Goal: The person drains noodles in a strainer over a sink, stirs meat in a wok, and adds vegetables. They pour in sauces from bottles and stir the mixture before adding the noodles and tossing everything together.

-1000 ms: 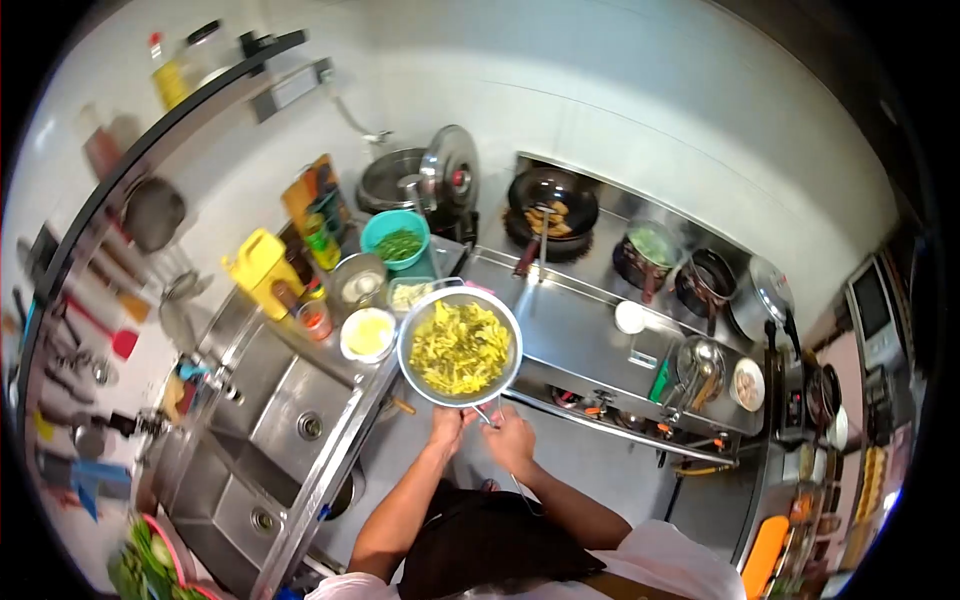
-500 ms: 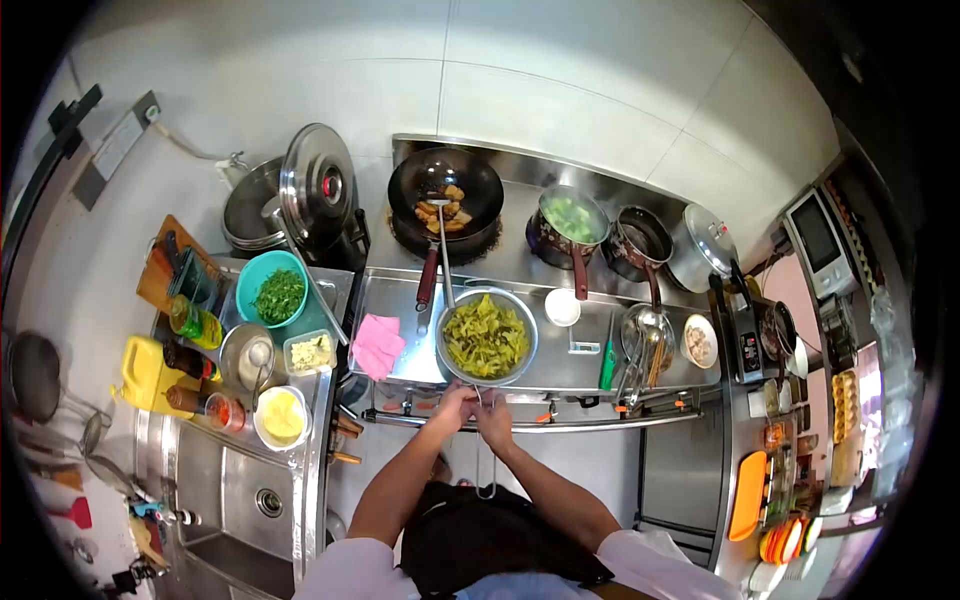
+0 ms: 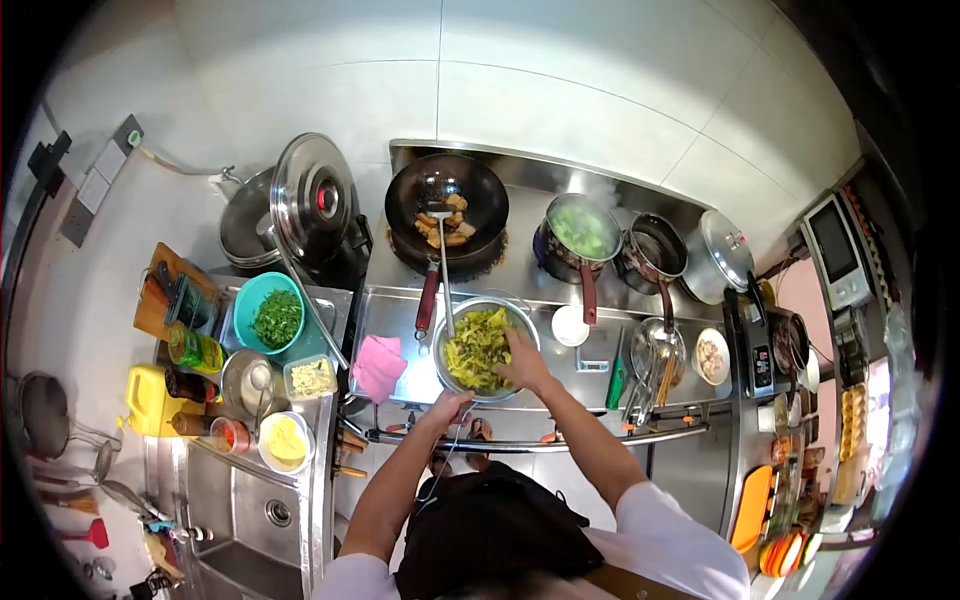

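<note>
Chopped yellow-green leafy vegetables (image 3: 470,350) fill a round metal bowl (image 3: 441,369) at the front of the stove counter. My right hand (image 3: 524,362) reaches in over the bowl's right side, thumb and fingers apart against the leaves. Below the near rim, my left hand (image 3: 450,407) is closed around a thin wire handle (image 3: 457,436) that trails towards my apron. A long-handled spatula (image 3: 444,265) leans from the wok (image 3: 480,180) to the bowl's rim, its head among browned meat pieces (image 3: 432,235).
Steam rises from a saucepan of green vegetables (image 3: 580,232), beside a second saucepan (image 3: 655,245). A pink cloth (image 3: 379,366) and a small white bowl (image 3: 570,325) flank the metal bowl. Left are a teal bowl of chopped greens (image 3: 275,318) and a sink (image 3: 255,500).
My right hand has left the wire handle and moved up and right into the leaves. My left hand stays by the bowl's near rim, slightly further left.
</note>
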{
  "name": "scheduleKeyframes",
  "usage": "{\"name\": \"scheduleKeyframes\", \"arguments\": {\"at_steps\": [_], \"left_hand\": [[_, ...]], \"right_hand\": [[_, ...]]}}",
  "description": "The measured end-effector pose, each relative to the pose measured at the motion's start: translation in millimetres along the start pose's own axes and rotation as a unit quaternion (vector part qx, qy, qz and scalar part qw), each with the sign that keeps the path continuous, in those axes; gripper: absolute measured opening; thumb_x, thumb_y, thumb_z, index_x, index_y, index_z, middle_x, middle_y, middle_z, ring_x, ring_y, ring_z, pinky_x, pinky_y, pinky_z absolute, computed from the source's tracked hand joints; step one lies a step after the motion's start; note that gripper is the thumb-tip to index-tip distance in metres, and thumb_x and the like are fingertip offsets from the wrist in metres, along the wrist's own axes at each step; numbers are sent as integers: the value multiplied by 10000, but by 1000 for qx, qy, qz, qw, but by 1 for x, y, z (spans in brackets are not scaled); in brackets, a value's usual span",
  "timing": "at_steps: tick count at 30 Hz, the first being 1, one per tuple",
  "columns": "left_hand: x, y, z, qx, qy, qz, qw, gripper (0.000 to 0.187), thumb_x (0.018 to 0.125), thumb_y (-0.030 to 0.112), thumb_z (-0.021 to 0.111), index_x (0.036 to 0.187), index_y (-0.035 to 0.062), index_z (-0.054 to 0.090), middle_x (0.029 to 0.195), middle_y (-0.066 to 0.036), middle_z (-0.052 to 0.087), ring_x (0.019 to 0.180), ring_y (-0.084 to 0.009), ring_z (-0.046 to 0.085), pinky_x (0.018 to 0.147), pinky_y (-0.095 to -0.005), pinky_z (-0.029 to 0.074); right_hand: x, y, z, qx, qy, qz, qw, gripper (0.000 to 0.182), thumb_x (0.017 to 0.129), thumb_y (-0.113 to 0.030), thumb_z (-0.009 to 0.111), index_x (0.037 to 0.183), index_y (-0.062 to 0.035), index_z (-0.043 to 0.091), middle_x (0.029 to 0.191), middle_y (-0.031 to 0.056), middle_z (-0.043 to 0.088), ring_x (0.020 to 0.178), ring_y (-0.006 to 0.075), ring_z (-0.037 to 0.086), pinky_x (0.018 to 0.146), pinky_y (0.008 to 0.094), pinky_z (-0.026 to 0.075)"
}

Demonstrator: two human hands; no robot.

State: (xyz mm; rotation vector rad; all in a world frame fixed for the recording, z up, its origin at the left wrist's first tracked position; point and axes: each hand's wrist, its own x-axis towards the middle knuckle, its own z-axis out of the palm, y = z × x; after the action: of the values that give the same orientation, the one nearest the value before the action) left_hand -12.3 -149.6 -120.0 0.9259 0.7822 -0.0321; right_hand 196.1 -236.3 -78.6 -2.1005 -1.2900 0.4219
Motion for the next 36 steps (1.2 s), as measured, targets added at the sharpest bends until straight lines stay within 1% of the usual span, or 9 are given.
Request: {"name": "scheduleKeyframes", "arguments": {"at_steps": [2,8,9,13,19,22,27,31,36], "left_hand": [[-3,11,13,21,45,-18,999,248,881,250,599,955,24,529,681,-38,547,486,-136,537,413,-287,435],[7,15,26,-11,86,-30,996,213,879,180,601,1014,47,504,661,-16,503,421,-122,475,358,-254,391],[8,18,27,-13,89,-31,995,213,879,180,601,1014,47,504,661,-16,503,421,-122,475,358,-254,391],[8,26,36,-11,84,-16,996,230,868,214,638,897,19,520,665,-66,556,440,-149,513,368,-286,396],[15,27,42,-16,114,-21,993,222,872,211,632,948,33,523,678,-44,560,456,-130,511,380,-266,402],[21,24,38,-19,104,-15,994,233,871,209,631,993,36,533,683,-32,563,458,-120,512,384,-253,407],[25,22,36,-43,102,-14,994,258,871,138,604,1070,11,501,682,-36,533,439,-127,504,367,-262,405],[27,22,35,-48,82,-3,995,264,863,143,608,1070,14,507,704,-50,535,454,-140,513,365,-270,411],[32,14,35,-57,96,8,994,316,852,142,615,1119,10,509,808,-68,551,465,-147,519,370,-274,430]], "right_hand": [[30,1,3,-50,-98,0,994,929,671,-315,757,1430,-103,266,1391,272,350,1248,445,385,1022,492,346],[59,-55,10,-229,-310,24,922,904,671,-385,742,1436,-285,271,1473,222,239,1288,478,308,979,621,308],[45,-41,31,-255,-186,-44,948,692,680,-269,707,1323,-255,451,1259,173,421,1114,427,455,848,606,398],[48,-9,37,-241,-205,-52,947,584,725,-242,669,1274,-195,475,1223,192,440,1150,464,441,866,540,440],[75,11,-26,-1,-91,-38,995,528,638,-175,721,1137,-88,574,1110,174,513,1033,352,542,890,410,453],[91,8,-56,35,-118,-58,991,542,647,-191,729,1154,-64,584,1108,193,553,1051,380,549,903,415,454],[99,9,-82,210,-173,48,961,594,660,-161,746,1199,9,563,1075,152,650,965,210,628,847,299,488],[134,-2,-118,289,-238,91,923,541,663,-122,718,1176,-11,585,994,96,671,866,172,643,787,296,511],[210,-66,-170,331,-198,61,921,470,691,-10,641,1155,17,573,984,101,661,857,174,637,760,288,527]]}}
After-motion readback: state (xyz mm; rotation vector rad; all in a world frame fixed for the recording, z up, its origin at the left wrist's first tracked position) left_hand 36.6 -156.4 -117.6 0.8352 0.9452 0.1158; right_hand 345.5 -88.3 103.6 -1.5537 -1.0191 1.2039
